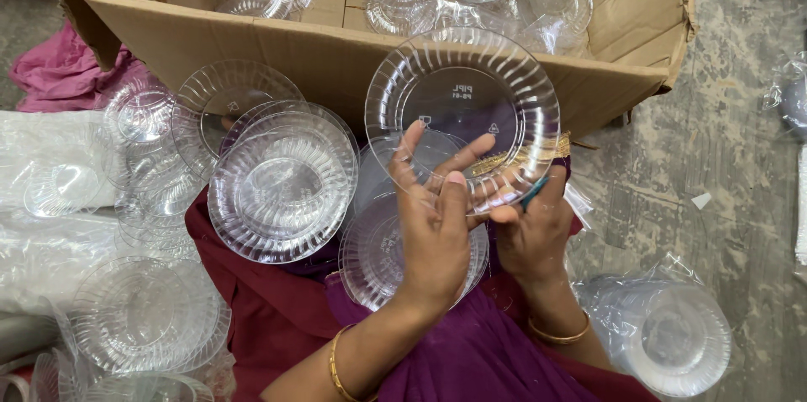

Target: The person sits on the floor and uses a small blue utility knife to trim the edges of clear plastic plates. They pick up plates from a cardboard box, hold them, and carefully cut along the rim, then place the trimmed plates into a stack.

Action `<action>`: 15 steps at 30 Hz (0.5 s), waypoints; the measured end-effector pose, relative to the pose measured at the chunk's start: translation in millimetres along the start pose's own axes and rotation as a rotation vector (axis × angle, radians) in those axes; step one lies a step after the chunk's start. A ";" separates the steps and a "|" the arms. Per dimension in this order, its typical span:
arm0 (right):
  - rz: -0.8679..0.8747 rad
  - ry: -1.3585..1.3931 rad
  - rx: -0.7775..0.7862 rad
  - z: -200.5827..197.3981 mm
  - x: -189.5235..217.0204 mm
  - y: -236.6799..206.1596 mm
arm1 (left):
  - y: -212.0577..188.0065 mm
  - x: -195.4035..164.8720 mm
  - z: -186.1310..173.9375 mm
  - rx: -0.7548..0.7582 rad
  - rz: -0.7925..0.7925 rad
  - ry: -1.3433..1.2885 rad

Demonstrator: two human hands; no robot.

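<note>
The clear plastic plate (pixel 462 108), round with a fluted rim, is held up in front of the cardboard box (pixel 336 57), tilted so one face turns toward the camera and its rim stands nearly upright. Being round, it has no long axis; its flat plane faces the viewer. The right hand (pixel 525 230) has its grip clamped on the lower rim, with a small teal object pinched alongside; what that is cannot be told. The left hand (pixel 433 217) lies with fingers spread flat against the plate's lower face, grip apart, steadying rather than pinching. The step looks like checking or separating one plate; the next move would call for a firm rim hold. Below the grip lies another plate on the lap; left of it rests a stack of clear plates (pixel 282 183), and right and below sits a bagged stack (pixel 672 339) on the floor.
</note>
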State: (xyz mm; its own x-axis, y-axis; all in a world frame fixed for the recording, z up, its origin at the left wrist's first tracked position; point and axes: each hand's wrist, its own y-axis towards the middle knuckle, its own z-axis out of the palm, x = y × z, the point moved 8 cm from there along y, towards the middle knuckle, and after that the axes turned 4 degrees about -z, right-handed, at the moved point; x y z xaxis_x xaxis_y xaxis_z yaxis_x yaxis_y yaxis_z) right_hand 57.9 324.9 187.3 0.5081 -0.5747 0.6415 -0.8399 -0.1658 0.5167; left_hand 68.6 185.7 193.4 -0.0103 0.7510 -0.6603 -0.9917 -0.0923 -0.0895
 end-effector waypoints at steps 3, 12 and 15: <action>0.024 -0.049 -0.017 8.7 -0.5 -4.0 | 1.8 -0.6 1.1 -0.035 0.006 0.026; 0.113 0.253 0.069 14.5 -23.6 -5.6 | 9.4 8.5 -10.5 -0.054 -0.040 -0.047; 0.163 0.260 0.188 -4.0 -34.7 2.6 | 15.7 3.6 -30.2 -0.059 -0.112 0.051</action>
State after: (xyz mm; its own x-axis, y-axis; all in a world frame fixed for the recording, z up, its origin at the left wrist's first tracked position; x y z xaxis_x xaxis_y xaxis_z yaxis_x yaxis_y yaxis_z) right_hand 38.8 347.6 168.6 0.3755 -0.3871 0.8421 -0.9222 -0.2467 0.2978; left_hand 56.8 167.2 167.2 0.1077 0.7249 -0.6804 -0.9771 -0.0493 -0.2072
